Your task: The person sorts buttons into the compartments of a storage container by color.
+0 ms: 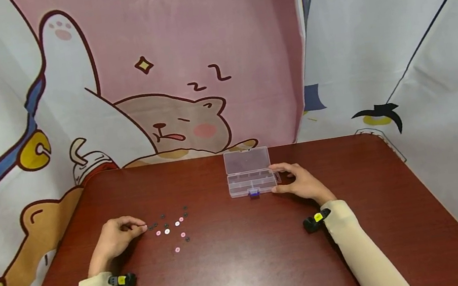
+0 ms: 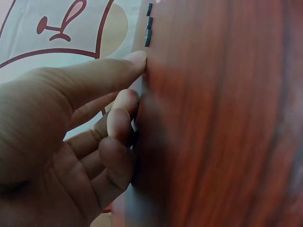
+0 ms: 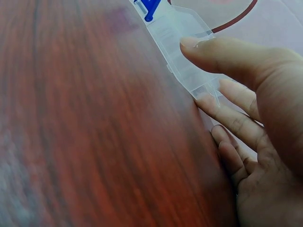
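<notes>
A clear plastic compartment box [image 1: 252,183] with a blue latch [image 1: 254,194] sits at the far side of the table, its lid [image 1: 247,160] raised. My right hand [image 1: 303,184] grips the box's right end, thumb at the near corner and a finger farther back. In the right wrist view, thumb and fingers lie about the box's end [image 3: 187,61]. My left hand [image 1: 118,235] rests at the left edge of scattered small round discs, pink [image 1: 183,235], white [image 1: 167,231] and dark [image 1: 188,239]. Its fingertips are beside a dark disc [image 1: 150,228]; whether they pinch one is hidden.
The brown wooden table [image 1: 239,261] reaches back to a hanging cloth [image 1: 195,43] printed with cartoon animals. A white cloth [image 1: 418,33] hangs at the right. Wrist cameras are strapped at the left cuff [image 1: 122,281] and right cuff [image 1: 315,221].
</notes>
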### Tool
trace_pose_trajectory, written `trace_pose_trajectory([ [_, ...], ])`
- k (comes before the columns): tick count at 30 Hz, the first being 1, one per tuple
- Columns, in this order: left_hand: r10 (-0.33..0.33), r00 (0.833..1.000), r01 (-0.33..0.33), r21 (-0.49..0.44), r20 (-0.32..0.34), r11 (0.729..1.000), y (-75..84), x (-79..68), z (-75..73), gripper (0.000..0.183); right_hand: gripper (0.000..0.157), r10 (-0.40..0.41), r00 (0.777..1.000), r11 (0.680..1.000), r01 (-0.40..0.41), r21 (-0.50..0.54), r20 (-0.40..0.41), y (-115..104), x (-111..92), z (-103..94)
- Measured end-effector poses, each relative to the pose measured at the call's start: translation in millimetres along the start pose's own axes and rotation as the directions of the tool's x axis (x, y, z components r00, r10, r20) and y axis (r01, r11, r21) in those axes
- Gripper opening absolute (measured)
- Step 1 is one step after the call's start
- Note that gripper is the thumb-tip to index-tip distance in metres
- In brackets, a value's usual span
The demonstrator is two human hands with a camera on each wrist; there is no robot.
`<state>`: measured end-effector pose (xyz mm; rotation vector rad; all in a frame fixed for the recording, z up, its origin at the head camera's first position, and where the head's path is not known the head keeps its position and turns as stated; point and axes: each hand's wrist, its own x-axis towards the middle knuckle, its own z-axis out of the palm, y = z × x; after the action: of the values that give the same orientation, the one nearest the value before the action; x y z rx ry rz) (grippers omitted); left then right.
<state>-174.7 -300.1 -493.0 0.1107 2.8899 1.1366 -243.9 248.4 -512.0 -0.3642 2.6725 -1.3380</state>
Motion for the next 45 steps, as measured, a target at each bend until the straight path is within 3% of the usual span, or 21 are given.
trace_pose_trajectory([
  [20,-0.003,0.999,0.003,-0.001,-0.037,1.0,1.8,1.5,3.9,0.007,0.068,0.015,1.0,1.0,-0.015,-0.015,0.004,-3,1,-0.4],
  [27,0.039,0.999,-0.039,0.001,-0.029,0.999,9.6,1.0,10.0,0.008,0.07,0.002,1.0,0.999,-0.002,-0.036,-0.005,2,-3,-0.7],
  [32,0.052,0.996,-0.051,0.005,-0.071,0.999,14.5,1.9,9.8,0.004,0.071,-0.021,1.0,0.999,0.021,-0.035,-0.001,2,-1,-0.4],
  [45,0.131,0.987,-0.13,0.011,-0.093,0.991,28.9,4.3,18.5,0.005,0.068,0.011,1.0,1.0,-0.011,-0.021,0.005,1,2,0.6],
])
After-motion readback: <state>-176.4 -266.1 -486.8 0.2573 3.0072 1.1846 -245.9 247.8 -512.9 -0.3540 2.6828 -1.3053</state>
